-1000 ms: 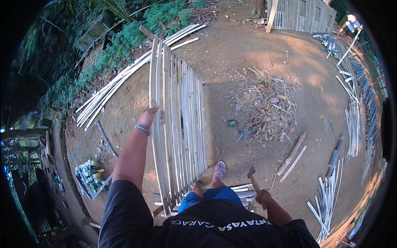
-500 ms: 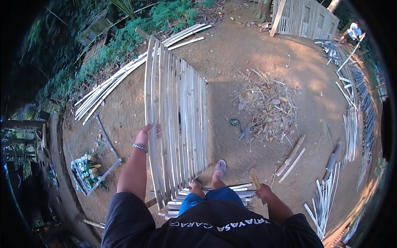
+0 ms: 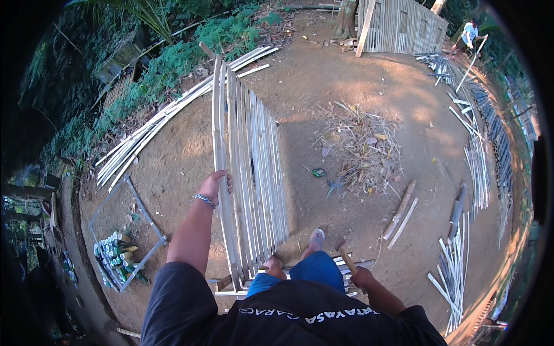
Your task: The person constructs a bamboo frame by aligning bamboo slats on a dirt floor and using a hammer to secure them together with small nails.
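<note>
My left hand [image 3: 217, 185] is wrapped round the outer slat of a tall slatted panel [image 3: 269, 184] made of pale bamboo or wood strips. The panel stands on edge, leaning, to the left of my legs, its lower end near my feet. In my right hand [image 3: 362, 278], low and to the right of my blue shorts, is a short wooden-handled tool [image 3: 348, 259] with a darker upper end; its exact kind is unclear. Beneath my legs lie more pale strips [image 3: 229, 293], partly hidden by my body.
Long strips [image 3: 167, 112] lie at the upper left. A metal frame [image 3: 145, 209] surrounds several cans [image 3: 115, 254]. Ahead is a dry debris pile [image 3: 363, 150]. Logs [image 3: 399, 210] and loose strips [image 3: 453, 277] lie right. A person [image 3: 470, 33] stands near a woven wall [image 3: 404, 29].
The panel now shows more edge-on, narrower in view. My right hand's tool has swung up and inward, closer to my right leg. My left hand keeps its hold; the whole view has shifted slightly.
</note>
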Demonstrator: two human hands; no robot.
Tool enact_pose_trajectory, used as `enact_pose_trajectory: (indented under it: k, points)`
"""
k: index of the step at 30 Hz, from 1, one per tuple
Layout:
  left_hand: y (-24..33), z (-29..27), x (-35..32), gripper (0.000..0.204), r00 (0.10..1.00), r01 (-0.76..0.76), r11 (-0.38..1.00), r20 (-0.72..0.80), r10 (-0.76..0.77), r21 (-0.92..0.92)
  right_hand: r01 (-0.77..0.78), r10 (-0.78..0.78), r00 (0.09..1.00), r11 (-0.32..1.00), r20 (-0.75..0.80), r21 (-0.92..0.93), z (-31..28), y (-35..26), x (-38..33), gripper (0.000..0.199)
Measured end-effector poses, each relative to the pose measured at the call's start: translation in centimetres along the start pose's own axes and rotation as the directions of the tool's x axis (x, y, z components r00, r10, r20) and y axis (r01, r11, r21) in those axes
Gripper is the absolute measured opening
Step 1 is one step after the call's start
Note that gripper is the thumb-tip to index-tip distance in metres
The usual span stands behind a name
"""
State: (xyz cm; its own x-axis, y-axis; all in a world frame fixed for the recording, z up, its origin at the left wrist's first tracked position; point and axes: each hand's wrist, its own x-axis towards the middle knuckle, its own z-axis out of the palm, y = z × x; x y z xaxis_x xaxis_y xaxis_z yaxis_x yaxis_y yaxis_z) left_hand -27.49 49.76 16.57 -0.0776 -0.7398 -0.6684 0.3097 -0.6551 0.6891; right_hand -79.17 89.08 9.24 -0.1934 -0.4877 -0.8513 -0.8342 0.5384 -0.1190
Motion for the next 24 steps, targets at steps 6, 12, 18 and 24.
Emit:
enact_pose_trajectory:
  k: [6, 12, 18, 24]
  points:
    - [-2.4, 5.8, 0.2, 0.017, 0.993, -0.117, 0.991, 0.029, 0.115, 0.064, -0.074, 0.068, 0.995, 0.992, 0.067, 0.099, -0.7, 5.2, 2.5, 0.04]
    - [-4.1, 16.5, 1.6, 0.005, 0.989, -0.143, 0.987, 0.045, 0.14, 0.079, 0.136, -0.153, 0.982, 0.98, -0.112, -0.142, -6.1, 12.1, 7.6, 0.034]
    - [-2.5, 27.6, 3.7, 0.008, 0.981, -0.193, 0.971, 0.001, 0.195, 0.141, -0.019, 0.042, 0.998, 0.916, -0.049, 0.401, -9.7, 17.8, 8.2, 0.026]
    - [-0.8, 33.9, 5.5, 0.014, 0.987, -0.158, 0.982, -0.012, 0.16, 0.104, -0.173, 0.211, 0.977, 0.793, 0.002, 0.585, -8.6, 27.9, 7.2, 0.025]
